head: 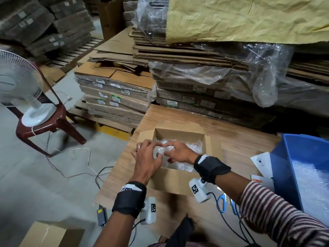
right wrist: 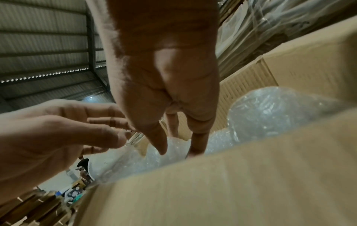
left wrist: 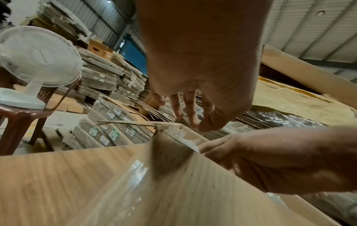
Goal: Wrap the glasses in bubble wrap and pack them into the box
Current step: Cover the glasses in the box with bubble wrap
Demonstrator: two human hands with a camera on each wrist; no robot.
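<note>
An open cardboard box (head: 179,133) stands on the wooden table (head: 178,114), its near wall close to the right wrist camera (right wrist: 231,183). Inside lie bubble-wrapped glasses (head: 193,145) (right wrist: 270,110). At the box's near-left corner sits one more wrapped glass (head: 160,152). My left hand (head: 147,154) (left wrist: 193,120) is over its left side, fingers loosely curved and spread. My right hand (head: 178,150) (right wrist: 177,148) presses thumb and straight fingers down onto the wrap. The glass itself is hidden by the wrap.
A blue bin (head: 288,157) holding bubble wrap (head: 313,184) stands at the table's right, with printed cards (head: 261,163) and blue-handled scissors (head: 222,202) beside it. Stacked flat cartons (head: 204,86) rise behind. On a chair (head: 58,118) at the left stands a white fan (head: 16,82).
</note>
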